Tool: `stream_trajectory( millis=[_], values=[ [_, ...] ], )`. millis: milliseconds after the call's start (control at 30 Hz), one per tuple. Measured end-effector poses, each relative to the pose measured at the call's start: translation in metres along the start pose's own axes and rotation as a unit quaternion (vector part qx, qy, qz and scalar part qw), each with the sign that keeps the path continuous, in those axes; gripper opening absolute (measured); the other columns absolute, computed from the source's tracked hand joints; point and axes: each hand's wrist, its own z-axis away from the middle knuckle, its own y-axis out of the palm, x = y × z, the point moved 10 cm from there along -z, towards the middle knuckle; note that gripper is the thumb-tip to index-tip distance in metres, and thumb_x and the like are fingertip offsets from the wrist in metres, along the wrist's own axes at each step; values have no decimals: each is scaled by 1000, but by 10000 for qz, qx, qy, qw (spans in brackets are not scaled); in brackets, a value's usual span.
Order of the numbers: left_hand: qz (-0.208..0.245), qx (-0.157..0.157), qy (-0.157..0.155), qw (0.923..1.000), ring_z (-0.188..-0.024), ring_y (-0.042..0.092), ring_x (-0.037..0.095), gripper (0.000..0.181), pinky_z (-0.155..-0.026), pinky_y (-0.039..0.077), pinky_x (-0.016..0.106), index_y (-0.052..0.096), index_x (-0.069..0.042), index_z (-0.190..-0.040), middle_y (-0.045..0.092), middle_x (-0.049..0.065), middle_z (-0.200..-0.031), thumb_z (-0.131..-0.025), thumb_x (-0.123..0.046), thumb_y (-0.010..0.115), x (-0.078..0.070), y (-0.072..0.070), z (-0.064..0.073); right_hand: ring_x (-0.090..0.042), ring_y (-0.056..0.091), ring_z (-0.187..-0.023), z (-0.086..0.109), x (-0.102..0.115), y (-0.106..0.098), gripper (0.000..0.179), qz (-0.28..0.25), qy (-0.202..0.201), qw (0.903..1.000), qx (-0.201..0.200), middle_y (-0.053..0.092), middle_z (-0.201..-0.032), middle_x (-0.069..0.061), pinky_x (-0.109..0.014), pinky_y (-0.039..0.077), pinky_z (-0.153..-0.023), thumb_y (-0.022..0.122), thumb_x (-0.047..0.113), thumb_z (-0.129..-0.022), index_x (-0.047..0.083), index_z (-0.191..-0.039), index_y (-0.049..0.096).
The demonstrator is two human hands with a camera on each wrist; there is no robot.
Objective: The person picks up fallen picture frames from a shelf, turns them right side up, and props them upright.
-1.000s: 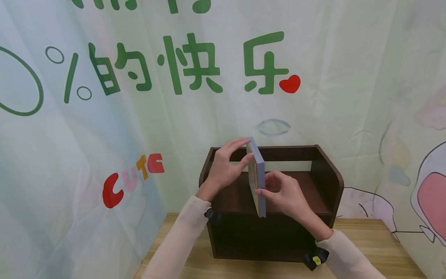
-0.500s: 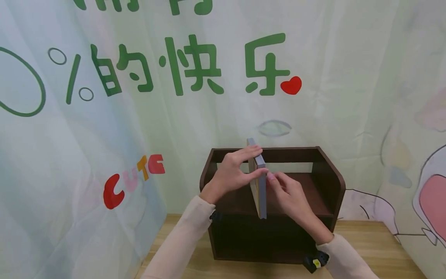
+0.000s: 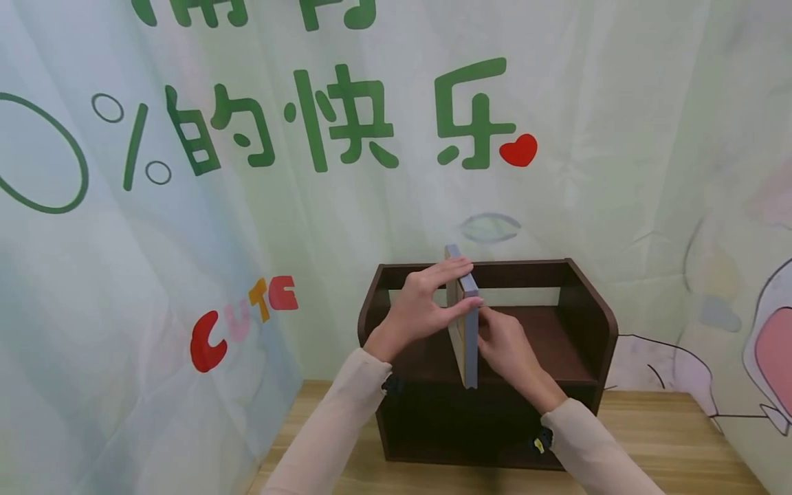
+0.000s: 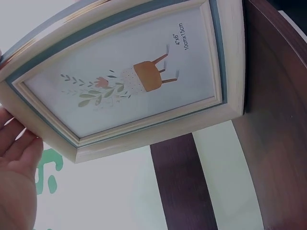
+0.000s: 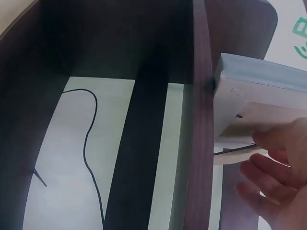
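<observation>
A picture frame (image 3: 471, 344) stands upright on the upper board of a dark brown shelf unit (image 3: 544, 337), its narrow blue-grey edge facing me. My left hand (image 3: 423, 306) grips the frame from above, fingers over the top edge and thumb on the near edge. In the left wrist view, a potted-plant print (image 4: 144, 76) fills the cream and blue border. To the right of the frame, my right hand (image 3: 510, 350) has its fingertips at the back. Its thumb and forefinger pinch a thin flap (image 5: 235, 157) there, seen in the right wrist view; the frame partly hides those fingertips in the head view.
Raised side panels (image 3: 594, 302) and a back rail (image 3: 513, 273) bound the upper board. Below is a dark open compartment (image 3: 445, 426). The unit stands on a wood-grain table (image 3: 662, 426), with a printed curtain (image 3: 588, 172) behind and around it.
My left hand has shifted toward the near top corner, its thumb now across the near edge. My right hand's thumb has left that edge and gone behind the frame. The frame stays in place.
</observation>
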Motion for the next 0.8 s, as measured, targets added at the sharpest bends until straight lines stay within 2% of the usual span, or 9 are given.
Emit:
stream_trajectory(
  millis=[133, 233, 300, 367, 533, 800],
  values=[
    [44, -68, -11, 10000, -139, 63, 26, 54, -118, 49, 39, 70, -3, -136, 70, 15, -140, -88, -22, 87, -1, 1, -1, -17, 73, -73, 0, 1, -1, 24, 257, -51, 9996, -105, 79, -85, -8, -39, 61, -67, 78, 8, -94, 3, -117, 74],
    [49, -86, -33, 9999, -139, 63, 26, 54, -118, 49, 39, 70, -3, -135, 71, 15, -140, -88, -23, 87, -1, 2, -2, -11, 67, -67, 2, 3, -5, 18, 419, -180, 9988, -183, 78, -81, -6, -33, 56, -62, 76, 7, -95, 3, -112, 76],
    [56, -83, -37, 9999, -139, 63, 26, 54, -119, 49, 38, 71, -3, -135, 71, 15, -139, -88, -23, 87, -1, 4, -3, -12, 67, -67, 5, 4, -9, 15, 569, -291, 9976, -271, 79, -83, -7, -33, 56, -62, 76, 5, -94, 3, -110, 77],
    [58, -52, -46, 10000, -140, 62, 25, 55, -119, 48, 38, 71, -4, -136, 71, 14, -139, -88, -24, 87, -1, 8, -6, -17, 73, -72, 9, 4, -14, 16, 726, -407, 9958, -384, 81, -91, -10, -37, 61, -66, 77, 3, -94, 2, -109, 78],
    [35, 162, -35, 9999, -139, 62, 23, 55, -120, 47, 34, 70, -6, -137, 71, 11, -141, -89, -27, 86, -6, 21, -16, -28, 79, -83, 15, -2, -27, 17, 1006, -520, 9919, -571, 81, -97, -14, -46, 65, -74, 77, -2, -91, 1, -109, 78],
    [-58, 466, -15, 9989, -137, 64, 21, 54, -119, 47, 30, 71, -7, -136, 71, 8, -141, -90, -30, 85, -11, 39, -30, -23, 74, -70, 22, -8, -39, 13, 1330, -626, 9862, -759, 79, -87, -12, -40, 61, -62, 79, -3, -88, 3, -100, 80]
  ],
)
